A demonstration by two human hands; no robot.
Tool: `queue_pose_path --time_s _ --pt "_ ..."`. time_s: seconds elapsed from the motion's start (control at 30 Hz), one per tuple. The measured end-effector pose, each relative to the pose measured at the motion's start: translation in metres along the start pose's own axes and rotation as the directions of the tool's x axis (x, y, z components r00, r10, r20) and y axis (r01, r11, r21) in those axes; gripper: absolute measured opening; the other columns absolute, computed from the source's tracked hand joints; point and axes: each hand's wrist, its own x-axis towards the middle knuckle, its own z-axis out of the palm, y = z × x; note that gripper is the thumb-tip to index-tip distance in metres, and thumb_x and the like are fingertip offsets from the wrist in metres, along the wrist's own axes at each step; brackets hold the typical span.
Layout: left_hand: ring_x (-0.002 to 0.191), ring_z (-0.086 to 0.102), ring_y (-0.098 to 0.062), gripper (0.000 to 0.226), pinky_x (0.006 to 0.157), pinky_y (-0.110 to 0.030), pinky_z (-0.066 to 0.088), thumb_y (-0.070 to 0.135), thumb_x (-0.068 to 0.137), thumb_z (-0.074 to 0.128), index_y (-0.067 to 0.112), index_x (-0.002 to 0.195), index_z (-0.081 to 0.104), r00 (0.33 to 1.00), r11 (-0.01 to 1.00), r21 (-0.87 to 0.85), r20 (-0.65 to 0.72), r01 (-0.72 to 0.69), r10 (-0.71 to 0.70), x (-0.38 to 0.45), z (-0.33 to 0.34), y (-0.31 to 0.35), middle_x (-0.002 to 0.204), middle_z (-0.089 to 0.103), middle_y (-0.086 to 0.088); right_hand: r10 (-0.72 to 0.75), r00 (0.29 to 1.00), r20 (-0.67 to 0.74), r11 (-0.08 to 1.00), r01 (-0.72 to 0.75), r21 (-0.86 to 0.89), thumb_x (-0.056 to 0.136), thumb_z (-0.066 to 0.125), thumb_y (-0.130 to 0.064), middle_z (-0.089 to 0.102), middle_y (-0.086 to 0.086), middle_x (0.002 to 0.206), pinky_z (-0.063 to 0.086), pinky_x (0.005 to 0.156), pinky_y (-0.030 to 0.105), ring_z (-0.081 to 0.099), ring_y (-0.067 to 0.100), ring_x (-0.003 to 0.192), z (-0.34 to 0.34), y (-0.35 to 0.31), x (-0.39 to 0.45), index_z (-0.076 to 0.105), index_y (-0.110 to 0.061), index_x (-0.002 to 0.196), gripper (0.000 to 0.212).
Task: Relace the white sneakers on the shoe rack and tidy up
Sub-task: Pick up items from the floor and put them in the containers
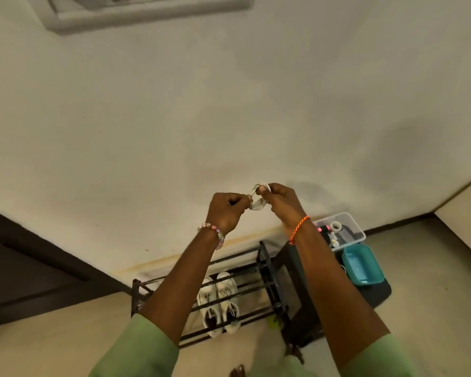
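Head view: left hand (227,210), right hand (279,201) both pinching coiled white lace (257,204), raised above rack (267,270). Sneakers (219,303) on rack, apparently laced. Tidy-up step likely; next: finish bundling, stow lace.

Both forearms are bare up to light green sleeves (147,346) pushed back near the elbows. The left wrist wears a beaded bracelet (214,232) of pale pink, clear and pastel beads. The right wrist wears a thin braided orange thread band (298,227). The hands carry no rings that can be made out.
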Motion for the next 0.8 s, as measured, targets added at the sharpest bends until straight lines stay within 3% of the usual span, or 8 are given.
queue_pose_path --time_s 0.1,0.23,0.37,0.47,0.57,0.63,0.7,0.8 --pt "0.050 0.051 0.000 0.018 0.062 -0.024 0.043 0.009 0.088 0.063 0.000 0.078 0.074 0.999 0.998 0.036 0.014 0.052 -0.053 0.002 0.025 -0.022 0.058 0.063 0.004 0.029 0.999 -0.028 0.989 -0.033 -0.141 0.088 0.064 -0.007 0.060 -0.007 0.058 0.039 0.054 0.009 0.052 0.001 0.056 -0.021 0.030 0.006 0.066 0.003 0.083 0.011" --pt "0.043 0.047 0.006 0.020 0.059 -0.021 0.040 0.011 0.088 0.062 0.000 0.076 0.073 0.980 0.978 0.122 0.086 0.167 -0.178 0.020 0.108 -0.050 0.062 0.062 -0.001 0.118 0.989 -0.092 0.966 -0.136 -0.220 0.084 0.068 -0.008 0.061 0.003 0.070 0.040 0.054 0.006 0.053 -0.005 0.054 -0.090 0.085 0.027 0.066 0.007 0.094 0.018" --pt "0.041 0.039 0.005 0.026 0.048 -0.020 0.032 0.011 0.091 0.059 -0.009 0.079 0.070 0.952 0.957 0.171 0.161 0.233 -0.260 0.023 0.190 -0.077 0.041 0.048 0.012 0.202 0.971 -0.131 0.925 -0.233 -0.300 0.087 0.065 -0.014 0.063 0.005 0.072 0.038 0.052 0.009 0.052 -0.005 0.052 -0.148 0.135 0.037 0.069 0.002 0.092 0.017" --pt "0.065 0.051 -0.008 0.027 0.056 -0.025 0.034 0.019 0.092 0.059 -0.003 0.088 0.073 0.932 0.949 0.208 0.229 0.236 -0.282 0.019 0.249 -0.095 0.069 0.064 -0.009 0.281 0.933 -0.225 0.895 -0.339 -0.288 0.086 0.067 -0.023 0.071 0.010 0.087 0.051 0.075 0.028 0.066 0.014 0.081 -0.190 0.177 0.037 0.071 -0.005 0.098 0.022" --pt "0.085 0.064 -0.024 0.026 0.073 -0.025 0.042 0.026 0.092 0.059 0.005 0.095 0.075 0.919 0.933 0.273 0.251 0.233 -0.303 0.017 0.310 -0.114 0.094 0.071 -0.015 0.287 0.872 -0.396 0.829 -0.433 -0.353 0.083 0.070 -0.031 0.063 0.009 0.118 0.043 0.093 0.032 0.055 0.024 0.112 -0.232 0.212 0.038 0.071 -0.010 0.103 0.029" --pt "0.108 0.055 -0.029 0.028 0.093 -0.035 0.040 0.037 0.091 0.057 0.018 0.103 0.074 0.920 0.893 0.404 0.238 0.197 -0.310 0.015 0.350 -0.127 0.113 0.065 -0.009 0.306 0.805 -0.508 0.783 -0.516 -0.347 0.082 0.072 -0.031 0.047 0.005 0.138 0.032 0.106 0.040 0.035 0.026 0.130 -0.258 0.229 0.040 0.070 -0.013 0.108 0.032" --pt "0.119 0.038 -0.026 0.031 0.097 -0.040 0.031 0.043 0.091 0.055 0.025 0.112 0.069 0.927 0.814 0.560 0.204 0.155 -0.316 0.012 0.387 -0.135 0.126 0.049 -0.004 0.322 0.756 -0.569 0.748 -0.572 -0.337 0.081 0.072 -0.029 0.035 0.002 0.149 0.023 0.111 0.047 0.024 0.026 0.137 -0.282 0.251 0.045 0.068 -0.014 0.113 0.035" --pt "0.129 0.026 -0.025 0.028 0.100 -0.040 0.023 0.040 0.091 0.056 0.026 0.112 0.069 0.962 0.759 0.649 0.178 0.045 -0.208 0.005 0.423 -0.146 0.139 0.037 -0.002 0.331 0.710 -0.621 0.723 -0.614 -0.316 0.082 0.071 -0.028 0.026 0.001 0.155 0.015 0.113 0.051 0.016 0.025 0.142 -0.302 0.279 0.052 0.068 -0.014 0.114 0.035"
